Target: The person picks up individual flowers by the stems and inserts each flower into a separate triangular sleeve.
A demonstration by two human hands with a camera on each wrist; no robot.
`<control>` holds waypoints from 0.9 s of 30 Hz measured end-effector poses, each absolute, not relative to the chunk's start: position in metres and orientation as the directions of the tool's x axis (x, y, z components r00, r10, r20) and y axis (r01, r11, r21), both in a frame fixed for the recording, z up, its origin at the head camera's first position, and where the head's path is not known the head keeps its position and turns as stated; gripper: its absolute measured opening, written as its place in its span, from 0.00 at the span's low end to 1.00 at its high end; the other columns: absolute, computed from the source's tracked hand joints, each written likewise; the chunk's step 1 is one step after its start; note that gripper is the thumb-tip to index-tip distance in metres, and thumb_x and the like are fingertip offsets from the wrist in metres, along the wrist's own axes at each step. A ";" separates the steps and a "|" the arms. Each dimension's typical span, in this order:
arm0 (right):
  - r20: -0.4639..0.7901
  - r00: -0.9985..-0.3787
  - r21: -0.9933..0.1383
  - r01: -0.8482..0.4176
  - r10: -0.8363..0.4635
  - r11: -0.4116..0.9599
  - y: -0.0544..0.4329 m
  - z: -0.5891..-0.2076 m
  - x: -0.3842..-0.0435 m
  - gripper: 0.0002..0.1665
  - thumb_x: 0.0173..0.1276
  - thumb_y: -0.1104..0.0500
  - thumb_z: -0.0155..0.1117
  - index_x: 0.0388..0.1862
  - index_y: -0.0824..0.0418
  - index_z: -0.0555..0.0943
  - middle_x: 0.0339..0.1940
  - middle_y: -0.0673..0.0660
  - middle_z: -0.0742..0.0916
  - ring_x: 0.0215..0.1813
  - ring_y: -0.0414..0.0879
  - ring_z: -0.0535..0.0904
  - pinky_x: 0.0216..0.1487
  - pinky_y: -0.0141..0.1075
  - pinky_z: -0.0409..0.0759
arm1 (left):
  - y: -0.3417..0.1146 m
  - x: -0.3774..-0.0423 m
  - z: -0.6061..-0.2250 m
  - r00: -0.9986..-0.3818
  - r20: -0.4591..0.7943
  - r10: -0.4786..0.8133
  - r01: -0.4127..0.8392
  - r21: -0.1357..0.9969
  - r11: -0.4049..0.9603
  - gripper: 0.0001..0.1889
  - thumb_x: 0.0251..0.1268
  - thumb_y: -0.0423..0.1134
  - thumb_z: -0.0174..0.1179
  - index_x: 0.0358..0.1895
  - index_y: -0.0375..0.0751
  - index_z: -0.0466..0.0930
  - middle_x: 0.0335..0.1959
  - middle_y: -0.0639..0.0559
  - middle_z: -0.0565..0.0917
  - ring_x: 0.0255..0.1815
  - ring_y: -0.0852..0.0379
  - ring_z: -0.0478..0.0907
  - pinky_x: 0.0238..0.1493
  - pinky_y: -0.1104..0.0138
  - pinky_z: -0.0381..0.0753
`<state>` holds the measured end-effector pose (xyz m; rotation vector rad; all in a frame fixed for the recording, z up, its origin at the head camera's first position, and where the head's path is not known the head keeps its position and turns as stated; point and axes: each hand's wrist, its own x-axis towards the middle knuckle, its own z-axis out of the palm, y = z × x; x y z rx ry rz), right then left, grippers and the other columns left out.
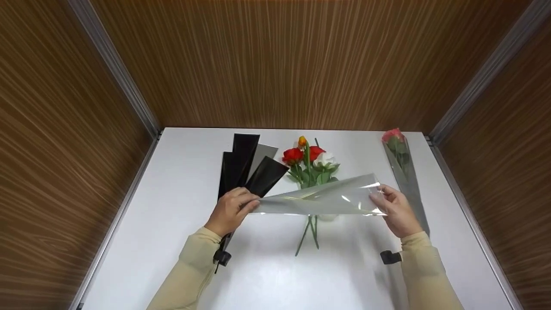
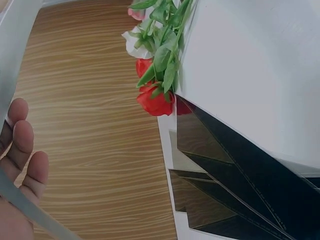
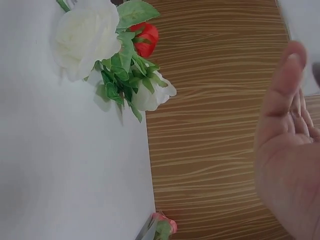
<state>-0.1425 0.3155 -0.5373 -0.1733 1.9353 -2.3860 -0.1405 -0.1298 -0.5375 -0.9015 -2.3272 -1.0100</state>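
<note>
A clear, grey-tinted flower sleeve stretches sideways in the head view, over the stems of the loose flowers. My left hand pinches its narrow end between thumb and fingers. At the wide end, my right hand grips the edge, thumb toward me. Behind the sleeve lie red roses, a white rose and an orange bud, their green stems showing below it. In the left wrist view, curled fingers show beside the sleeve; in the right wrist view, the thumb stands up.
Several black sleeves lie fanned out on the white table near my left hand. A pink rose in a sleeve lies at the right. Wood-grain panels enclose the table at the back and sides.
</note>
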 end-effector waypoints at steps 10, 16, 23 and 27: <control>0.037 -0.999 -0.994 -0.036 -0.007 -0.107 0.309 -0.532 -0.141 0.01 0.66 0.70 0.62 0.35 0.69 0.79 0.27 0.53 0.82 0.28 0.40 0.76 0.26 0.28 0.74 | -0.133 -0.141 -0.542 -0.689 0.616 0.383 0.710 0.466 0.527 0.06 0.66 0.44 0.62 0.40 0.50 0.87 0.33 0.62 0.83 0.37 0.62 0.76 0.42 0.64 0.76; 0.056 -0.998 -0.982 -0.060 0.027 -0.177 0.303 -0.528 -0.143 0.04 0.67 0.70 0.61 0.33 0.71 0.75 0.25 0.53 0.81 0.25 0.40 0.74 0.22 0.28 0.69 | -0.120 -0.137 -0.543 -0.676 0.600 0.429 0.704 0.354 0.615 0.17 0.58 0.55 0.66 0.42 0.48 0.84 0.35 0.59 0.83 0.36 0.60 0.77 0.45 0.60 0.75; 0.031 -0.998 -0.979 -0.039 0.047 -0.199 0.299 -0.526 -0.143 0.07 0.67 0.69 0.60 0.29 0.65 0.75 0.26 0.53 0.78 0.23 0.40 0.72 0.21 0.28 0.68 | -0.106 -0.140 -0.547 -0.640 0.623 0.450 0.688 0.203 0.697 0.10 0.68 0.46 0.60 0.38 0.44 0.82 0.35 0.55 0.83 0.38 0.56 0.80 0.45 0.61 0.77; 0.009 -0.999 -0.982 -0.015 0.032 -0.186 0.299 -0.525 -0.142 0.08 0.68 0.69 0.61 0.28 0.64 0.75 0.25 0.52 0.78 0.24 0.40 0.72 0.21 0.28 0.69 | -0.104 -0.144 -0.550 -0.629 0.652 0.422 0.677 0.192 0.711 0.09 0.71 0.44 0.56 0.42 0.44 0.82 0.36 0.56 0.85 0.37 0.58 0.80 0.45 0.62 0.76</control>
